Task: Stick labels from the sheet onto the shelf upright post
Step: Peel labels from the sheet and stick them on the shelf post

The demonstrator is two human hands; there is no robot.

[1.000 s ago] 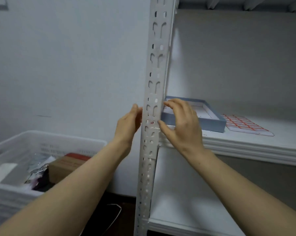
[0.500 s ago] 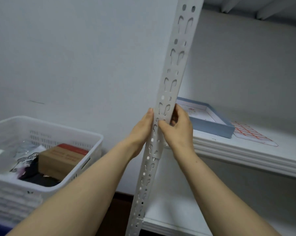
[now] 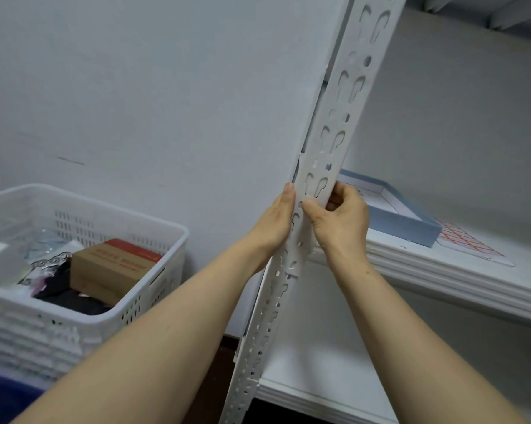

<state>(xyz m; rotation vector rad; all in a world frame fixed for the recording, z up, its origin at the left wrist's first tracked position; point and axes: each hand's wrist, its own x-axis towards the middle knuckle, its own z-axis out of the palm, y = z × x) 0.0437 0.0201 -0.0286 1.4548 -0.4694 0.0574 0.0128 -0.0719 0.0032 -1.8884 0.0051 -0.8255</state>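
Well left of the grip, a white plastic basket (image 3: 83, 195) is sitting with a brown cardboard box (image 3: 114, 270) inside it. At the grip, the left hand (image 3: 275, 223) is lying flat and straight-fingered against the left edge of the white perforated shelf upright post (image 3: 330, 154), while the right hand (image 3: 342, 228) is pinching that post from the other side — thumb pressing its front face, fingers curling round its right edge. Right of the grip, a shallow blue box (image 3: 405, 223) is lying on the white shelf (image 3: 441, 270), and just beyond it the red-gridded label sheet (image 3: 469, 244) — flat, apart from both hands.
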